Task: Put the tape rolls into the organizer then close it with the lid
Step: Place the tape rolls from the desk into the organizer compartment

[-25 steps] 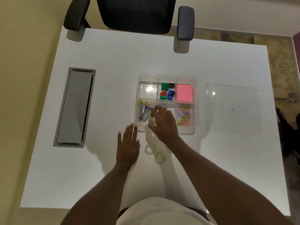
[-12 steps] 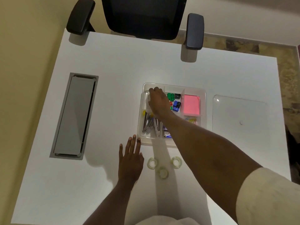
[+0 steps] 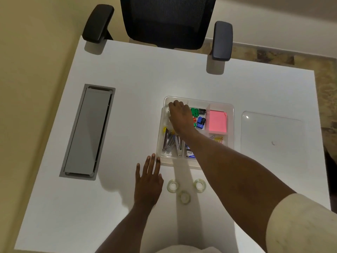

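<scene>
Right hand (image 3: 180, 117) reached into organizer (image 3: 230, 114), far-left compartment; grip hidden, cannot tell if it held anything. Left hand (image 3: 148, 181) lay flat, fingers spread, on table (image 3: 127, 73). Three tape rolls (image 3: 184, 197) sat on table near organizer (lid (image 3: 273, 136) lay beside it, to the right).

Right hand (image 3: 180, 116) at frame centre, arm stretched diagonally up from the lower right, palm down, fingers curled downward; can't tell if it grips anything. Left hand (image 3: 148, 181) just below and left of it, flat, palm down, fingers spread and pointing to the top of frame.
</scene>
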Demonstrator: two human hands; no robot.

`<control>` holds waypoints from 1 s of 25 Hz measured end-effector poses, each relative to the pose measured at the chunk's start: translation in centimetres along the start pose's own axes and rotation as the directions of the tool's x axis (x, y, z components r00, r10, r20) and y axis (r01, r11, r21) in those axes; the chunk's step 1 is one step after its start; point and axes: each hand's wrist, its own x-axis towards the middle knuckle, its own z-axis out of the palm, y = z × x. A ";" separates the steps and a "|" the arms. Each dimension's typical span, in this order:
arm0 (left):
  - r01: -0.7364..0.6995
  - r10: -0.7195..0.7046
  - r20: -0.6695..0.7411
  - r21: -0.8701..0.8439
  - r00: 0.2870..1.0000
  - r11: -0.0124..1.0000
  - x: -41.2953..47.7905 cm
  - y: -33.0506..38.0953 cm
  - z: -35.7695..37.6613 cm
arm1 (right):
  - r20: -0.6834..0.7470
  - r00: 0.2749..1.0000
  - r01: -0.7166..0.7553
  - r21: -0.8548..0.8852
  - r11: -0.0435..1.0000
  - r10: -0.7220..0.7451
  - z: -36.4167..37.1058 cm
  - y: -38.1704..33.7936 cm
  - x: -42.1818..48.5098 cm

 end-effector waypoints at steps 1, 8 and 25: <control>0.002 -0.002 0.005 0.004 1.000 1.000 0.0 0.1 -0.3 | -0.025 1.000 0.000 -0.003 1.000 0.000 -0.3 0.0 -0.7; 0.001 -0.004 0.084 0.044 0.996 0.999 -0.6 1.3 -2.9 | -0.192 0.981 0.037 0.061 0.997 -0.024 -1.3 0.0 -9.3; 0.040 -0.049 0.225 0.046 0.973 0.998 -1.0 3.3 -4.5 | 0.160 0.980 -0.152 0.223 0.963 0.117 4.9 4.1 -29.3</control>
